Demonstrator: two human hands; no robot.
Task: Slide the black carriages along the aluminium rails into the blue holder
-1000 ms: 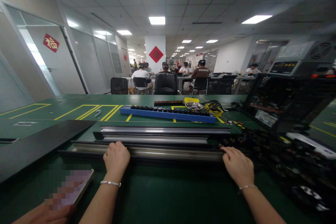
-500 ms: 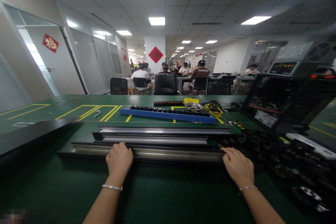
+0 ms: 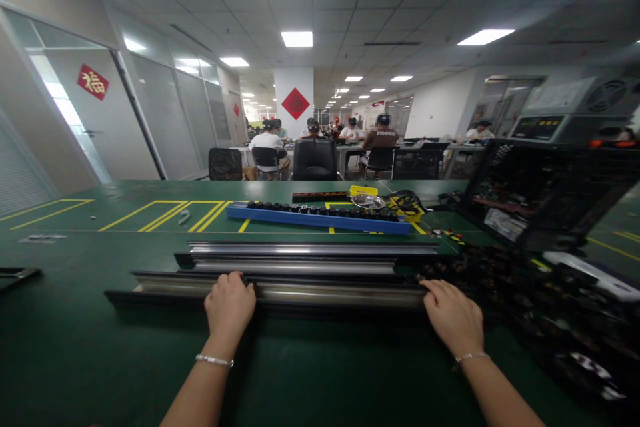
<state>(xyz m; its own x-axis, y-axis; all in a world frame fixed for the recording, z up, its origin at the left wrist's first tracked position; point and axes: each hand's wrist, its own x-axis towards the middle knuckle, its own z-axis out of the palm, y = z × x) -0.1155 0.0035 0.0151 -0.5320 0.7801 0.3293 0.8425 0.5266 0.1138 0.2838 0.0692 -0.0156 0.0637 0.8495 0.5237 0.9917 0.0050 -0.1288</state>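
having edged inward, the left hand (image 3: 230, 308) grasps the front black-edged metal channel (image 3: 330, 293), as does the right hand (image 3: 455, 315), seemingly steadying it

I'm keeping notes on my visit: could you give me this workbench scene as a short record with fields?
Left hand: fingers over the nearest long rail, left of its middle
Right hand: fingers near that rail's right end
Grip: firmness not visible
Behind: more silvery rails, then a blue tray of small dark parts
Right side: open black case
Surface: green table
Background: seated people
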